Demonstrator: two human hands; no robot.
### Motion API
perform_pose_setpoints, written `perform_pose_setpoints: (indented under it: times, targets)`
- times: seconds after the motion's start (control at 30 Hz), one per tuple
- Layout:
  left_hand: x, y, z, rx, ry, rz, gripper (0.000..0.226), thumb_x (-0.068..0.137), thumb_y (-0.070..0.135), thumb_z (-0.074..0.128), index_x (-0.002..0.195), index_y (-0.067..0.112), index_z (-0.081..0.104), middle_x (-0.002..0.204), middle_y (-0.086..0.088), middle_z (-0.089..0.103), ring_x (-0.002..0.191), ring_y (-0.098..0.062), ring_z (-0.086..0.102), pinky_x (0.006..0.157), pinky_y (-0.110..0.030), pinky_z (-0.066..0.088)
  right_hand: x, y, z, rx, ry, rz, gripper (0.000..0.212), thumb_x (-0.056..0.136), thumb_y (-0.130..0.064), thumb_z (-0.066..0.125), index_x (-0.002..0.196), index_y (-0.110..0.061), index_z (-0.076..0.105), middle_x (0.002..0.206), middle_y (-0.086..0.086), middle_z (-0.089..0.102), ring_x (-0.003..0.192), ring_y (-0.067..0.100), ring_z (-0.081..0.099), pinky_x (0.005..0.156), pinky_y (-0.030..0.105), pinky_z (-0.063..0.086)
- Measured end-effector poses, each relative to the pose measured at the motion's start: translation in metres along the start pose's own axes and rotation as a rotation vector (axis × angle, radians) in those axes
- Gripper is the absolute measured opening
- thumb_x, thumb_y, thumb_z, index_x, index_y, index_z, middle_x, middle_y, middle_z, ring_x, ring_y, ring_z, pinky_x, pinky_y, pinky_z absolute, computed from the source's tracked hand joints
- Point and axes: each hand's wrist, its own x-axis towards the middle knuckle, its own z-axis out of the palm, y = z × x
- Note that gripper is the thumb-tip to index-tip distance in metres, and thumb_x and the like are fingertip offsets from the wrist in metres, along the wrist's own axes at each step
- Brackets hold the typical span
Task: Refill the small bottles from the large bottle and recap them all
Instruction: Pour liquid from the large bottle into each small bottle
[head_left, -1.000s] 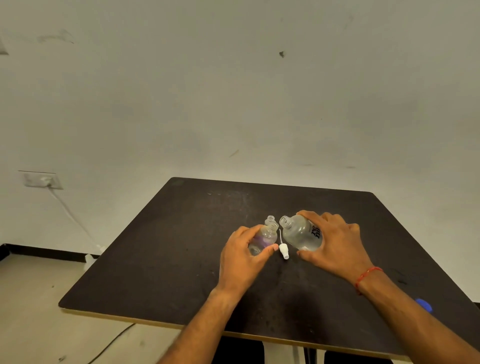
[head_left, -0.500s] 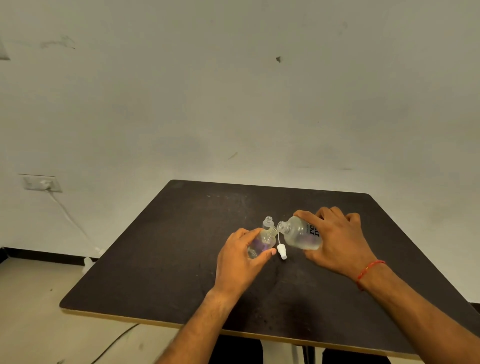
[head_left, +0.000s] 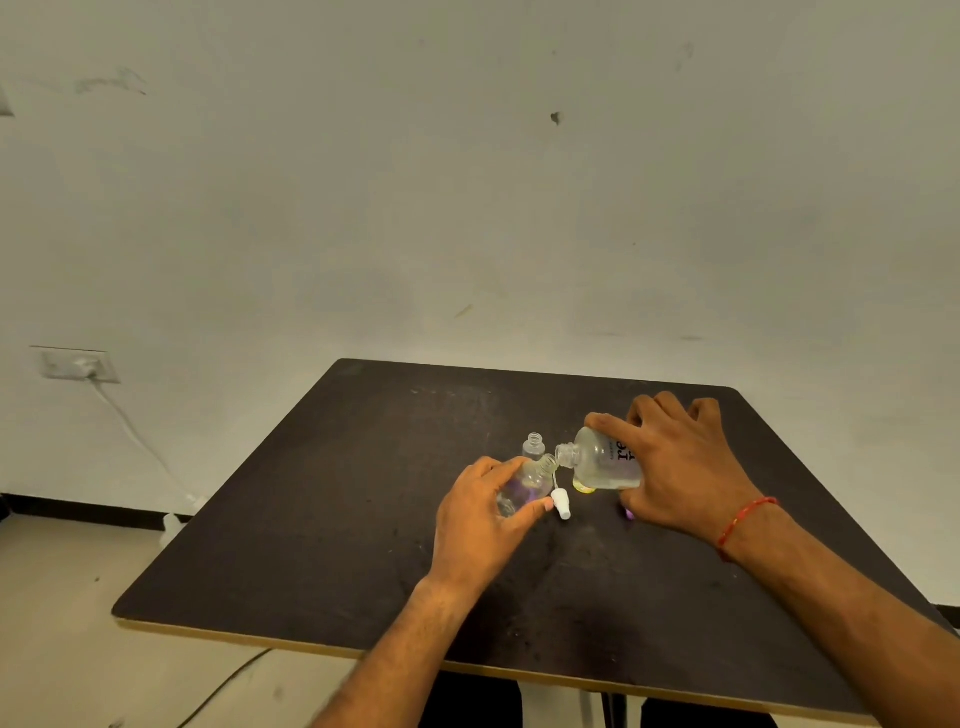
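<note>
Large bottle (head_left: 605, 460) tipped sideways above dark table (head_left: 322, 519), neck meeting mouth of tilted small bottle (head_left: 524, 483). Right hand (head_left: 680, 467) grips large bottle; left hand (head_left: 480, 525) grips small bottle. Second small bottle (head_left: 534, 447) upright just behind, uncapped. White cap (head_left: 561, 504) on table between hands.

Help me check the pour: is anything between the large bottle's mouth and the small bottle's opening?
Nothing visible. The large bottle, tilted in the right hand, has its open mouth at the neck of the small bottle in the left hand. The white cap lies aside on the table.
</note>
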Motion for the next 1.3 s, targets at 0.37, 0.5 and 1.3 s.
perform_pose_setpoints:
  times: [0.37,0.5,1.3]
  targets:
    - [0.0,-0.002,0.002,-0.015,0.001,-0.012,0.052,0.082,0.063,0.07,0.128,0.04,0.065,0.099,0.022,0.059,0.098,0.002,0.057,0.077,-0.014,0.048,0.007,0.0,-0.013,-0.071,-0.034,-0.055,0.08,0.069,-0.047,0.066,0.14,-0.046,0.03,0.108,-0.004,0.045,0.108,0.018,0.04,0.091,0.044,0.029]
    - [0.0,-0.004,0.001,-0.01,-0.007,-0.017,0.053,0.083,0.062,0.071,0.129,0.038,0.066,0.1,0.022,0.059,0.097,0.001,0.057,0.077,-0.011,0.046,0.009,-0.001,-0.015,-0.079,-0.037,-0.072,0.082,0.066,-0.048,0.069,0.139,-0.046,0.031,0.109,-0.004,0.046,0.108,0.018,0.041,0.091,0.044,0.029]
    - [0.001,-0.003,0.001,-0.011,-0.003,-0.023,0.053,0.082,0.06,0.073,0.128,0.035,0.067,0.104,0.02,0.061,0.099,0.0,0.059,0.083,-0.022,0.053,0.017,0.0,-0.022,-0.136,-0.036,-0.129,0.085,0.06,-0.048,0.074,0.138,-0.045,0.038,0.108,-0.001,0.05,0.107,0.02,0.044,0.088,0.045,0.027]
